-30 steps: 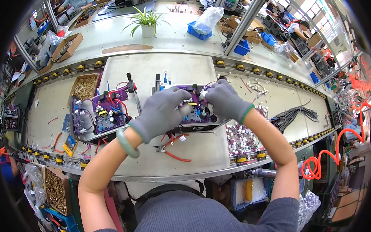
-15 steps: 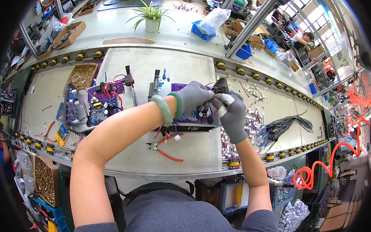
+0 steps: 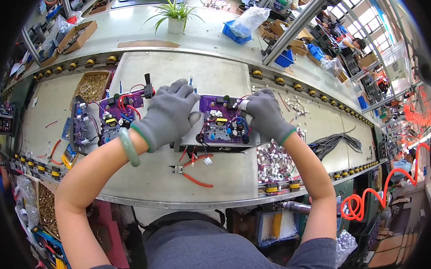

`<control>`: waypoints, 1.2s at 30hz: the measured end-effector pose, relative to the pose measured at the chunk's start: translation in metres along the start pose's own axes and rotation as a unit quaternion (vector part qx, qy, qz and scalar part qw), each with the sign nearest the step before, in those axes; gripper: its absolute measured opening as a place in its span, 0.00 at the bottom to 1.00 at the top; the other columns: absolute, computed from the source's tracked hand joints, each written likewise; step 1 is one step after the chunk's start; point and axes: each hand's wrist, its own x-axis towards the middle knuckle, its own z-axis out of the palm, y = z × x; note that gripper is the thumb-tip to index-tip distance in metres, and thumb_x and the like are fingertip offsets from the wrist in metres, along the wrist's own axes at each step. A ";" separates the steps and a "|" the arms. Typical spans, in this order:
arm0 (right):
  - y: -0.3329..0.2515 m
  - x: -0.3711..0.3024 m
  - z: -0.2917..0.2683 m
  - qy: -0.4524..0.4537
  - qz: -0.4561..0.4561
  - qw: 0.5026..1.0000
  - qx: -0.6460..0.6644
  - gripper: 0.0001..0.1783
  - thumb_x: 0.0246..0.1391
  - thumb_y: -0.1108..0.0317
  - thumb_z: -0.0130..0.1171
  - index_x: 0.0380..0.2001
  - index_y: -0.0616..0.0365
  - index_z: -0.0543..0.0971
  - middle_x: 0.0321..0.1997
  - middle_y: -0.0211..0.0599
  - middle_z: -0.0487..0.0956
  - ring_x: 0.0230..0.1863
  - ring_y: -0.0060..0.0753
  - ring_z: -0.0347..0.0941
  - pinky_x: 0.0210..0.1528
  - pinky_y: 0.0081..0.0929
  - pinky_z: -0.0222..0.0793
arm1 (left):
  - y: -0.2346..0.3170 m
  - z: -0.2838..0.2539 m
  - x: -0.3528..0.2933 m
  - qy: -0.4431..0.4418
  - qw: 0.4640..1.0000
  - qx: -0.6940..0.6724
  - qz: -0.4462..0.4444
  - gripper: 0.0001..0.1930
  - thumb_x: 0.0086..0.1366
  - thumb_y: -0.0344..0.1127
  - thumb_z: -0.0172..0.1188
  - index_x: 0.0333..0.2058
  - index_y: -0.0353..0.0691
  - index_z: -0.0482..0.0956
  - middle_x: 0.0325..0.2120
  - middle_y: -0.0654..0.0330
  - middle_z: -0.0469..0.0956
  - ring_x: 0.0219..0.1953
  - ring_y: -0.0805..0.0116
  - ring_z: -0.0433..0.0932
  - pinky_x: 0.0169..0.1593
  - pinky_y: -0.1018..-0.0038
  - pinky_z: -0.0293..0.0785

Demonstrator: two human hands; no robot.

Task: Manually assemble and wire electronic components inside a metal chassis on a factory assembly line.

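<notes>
An electronic unit with a purple circuit board (image 3: 220,119) lies on a pale board in front of me. My left hand (image 3: 171,113), in a grey glove, rests over its left end, fingers stretched and thumb apart; the black upright piece there is hidden. My right hand (image 3: 265,115), gloved with white tape on a finger, curls over the right end and covers the black part there. Its fingertips are partly hidden. Red-handled side cutters (image 3: 190,175) and a small white connector (image 3: 207,160) on wires lie at the near side.
A second purple-board unit (image 3: 114,116) stands to the left, beside a box of brass pieces (image 3: 92,86). White connectors (image 3: 274,160) and a bundle of black cables (image 3: 334,143) lie to the right. Roller tracks (image 3: 270,187) edge the bench; a potted plant (image 3: 175,25) stands behind.
My hands were together at the unit's upper right, fingers on the black part. They have parted: the left moved left to the unit's other end, the right settled over the right end.
</notes>
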 end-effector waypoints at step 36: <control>-0.074 -0.055 -0.031 0.049 0.071 0.995 0.059 0.15 0.47 0.67 0.66 0.41 0.50 0.80 0.27 0.35 0.78 0.29 0.38 0.75 0.38 0.36 0.67 | 0.023 0.001 0.024 -0.083 0.987 -0.138 0.009 0.08 0.55 0.38 0.62 0.34 0.46 0.81 0.33 0.58 0.79 0.40 0.59 0.78 0.52 0.64 0.69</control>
